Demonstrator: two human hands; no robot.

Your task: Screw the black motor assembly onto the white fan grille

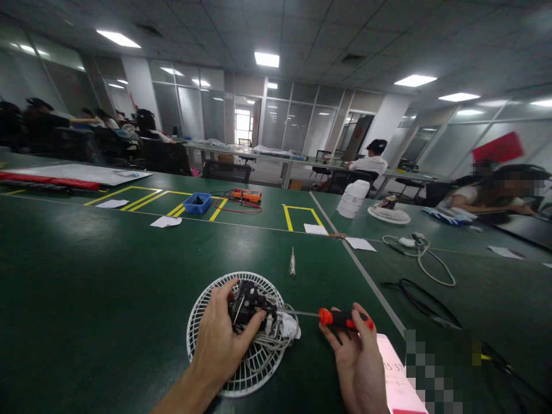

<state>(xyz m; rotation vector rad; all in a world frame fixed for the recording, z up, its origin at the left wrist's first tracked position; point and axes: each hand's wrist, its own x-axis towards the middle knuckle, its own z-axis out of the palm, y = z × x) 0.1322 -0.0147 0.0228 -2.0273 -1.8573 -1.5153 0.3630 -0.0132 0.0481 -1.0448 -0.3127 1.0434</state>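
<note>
A black fan motor [246,300] sits on a round white fan grille [199,307] on the green table. My left hand [224,339] is wrapped round the motor, with thumb and fingers on opposite sides. Loops of grey cord [263,342] and a white plastic part [288,326] lie beside the motor on the grille. My right hand [357,356] holds a red and black screwdriver [345,319] level. Its shaft points left and reaches the motor's right side; the exact contact of the tip is hard to see.
Beyond the grille lies a small clear-handled screwdriver [292,264]. A lit phone [399,376] is by my right hand. Farther off are a blue bin [197,203], an orange multimeter [247,195], white stacked parts [353,199], another fan grille [388,214] and cables [425,259]. People sit at surrounding tables.
</note>
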